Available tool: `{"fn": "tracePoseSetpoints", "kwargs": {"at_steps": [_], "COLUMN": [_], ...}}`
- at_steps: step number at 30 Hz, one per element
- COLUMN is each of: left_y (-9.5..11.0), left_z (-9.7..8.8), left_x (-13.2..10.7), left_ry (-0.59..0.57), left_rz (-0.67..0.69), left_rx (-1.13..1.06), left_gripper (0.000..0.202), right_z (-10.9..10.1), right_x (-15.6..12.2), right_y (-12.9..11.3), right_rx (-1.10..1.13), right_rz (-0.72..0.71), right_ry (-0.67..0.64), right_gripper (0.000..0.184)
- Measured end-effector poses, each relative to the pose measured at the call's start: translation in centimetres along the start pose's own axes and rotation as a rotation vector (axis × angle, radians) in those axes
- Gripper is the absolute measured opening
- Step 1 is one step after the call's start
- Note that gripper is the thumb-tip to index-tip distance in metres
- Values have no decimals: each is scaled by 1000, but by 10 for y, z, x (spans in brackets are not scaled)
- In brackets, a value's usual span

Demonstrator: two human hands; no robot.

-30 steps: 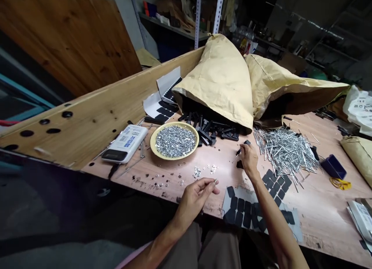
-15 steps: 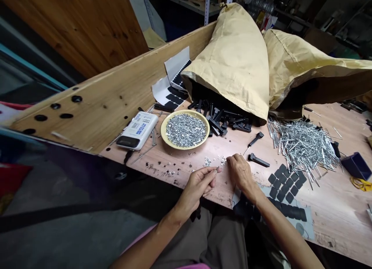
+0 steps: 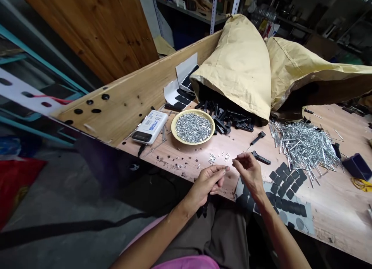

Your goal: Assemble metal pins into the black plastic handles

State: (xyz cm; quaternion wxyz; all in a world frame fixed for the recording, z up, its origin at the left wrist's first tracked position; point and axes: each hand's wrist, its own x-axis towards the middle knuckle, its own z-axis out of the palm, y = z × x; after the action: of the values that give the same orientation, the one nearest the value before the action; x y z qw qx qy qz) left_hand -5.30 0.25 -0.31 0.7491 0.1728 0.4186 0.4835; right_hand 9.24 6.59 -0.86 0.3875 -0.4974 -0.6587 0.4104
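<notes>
My left hand (image 3: 207, 182) hovers over the table's near edge, thumb and forefinger pinched on a small metal piece. My right hand (image 3: 249, 171) is just to its right, fingertips pinched together on something too small to make out. Beyond the hands lies a small scatter of silver nuts (image 3: 218, 157) on the wooden table (image 3: 325, 207). A yellow bowl (image 3: 193, 127) full of silver nuts stands further back. Two black plastic parts (image 3: 259, 146) lie right of the loose nuts.
A heap of long metal pins (image 3: 305, 145) covers the right side. Two tan sacks (image 3: 241, 67) at the back spill black parts (image 3: 226, 120). A sheet of black pads (image 3: 285, 199) lies by my right forearm. A white device (image 3: 150, 126) sits left of the bowl, a blue box (image 3: 357, 166) far right.
My right hand drew back from the black parts to the loose nuts, then lifted with fingertips pinched, close to my left hand. The camera shifted left and down.
</notes>
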Motion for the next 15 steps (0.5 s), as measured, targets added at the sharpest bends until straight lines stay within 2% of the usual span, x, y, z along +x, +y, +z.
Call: {"fn": "tracePoseSetpoints", "kwargs": {"at_steps": [4, 8, 12, 15], "left_y": [-8, -13, -16, -18], "left_z": [7, 11, 13, 13], "left_x": [1, 2, 2, 3], "left_ry": [-23, -58, -68, -58], "left_rz": [34, 50, 40, 17], "left_rx": [60, 102, 133, 156], "left_gripper": [56, 57, 58, 62], "right_z": [4, 4, 0, -5], "right_x": [-21, -31, -37, -41], "right_y": [-13, -13, -7, -1], "right_rx": [163, 239, 203, 67], "right_rz": [24, 13, -58, -164], "right_ry": [82, 104, 129, 124], "right_gripper": [18, 20, 17, 14]}}
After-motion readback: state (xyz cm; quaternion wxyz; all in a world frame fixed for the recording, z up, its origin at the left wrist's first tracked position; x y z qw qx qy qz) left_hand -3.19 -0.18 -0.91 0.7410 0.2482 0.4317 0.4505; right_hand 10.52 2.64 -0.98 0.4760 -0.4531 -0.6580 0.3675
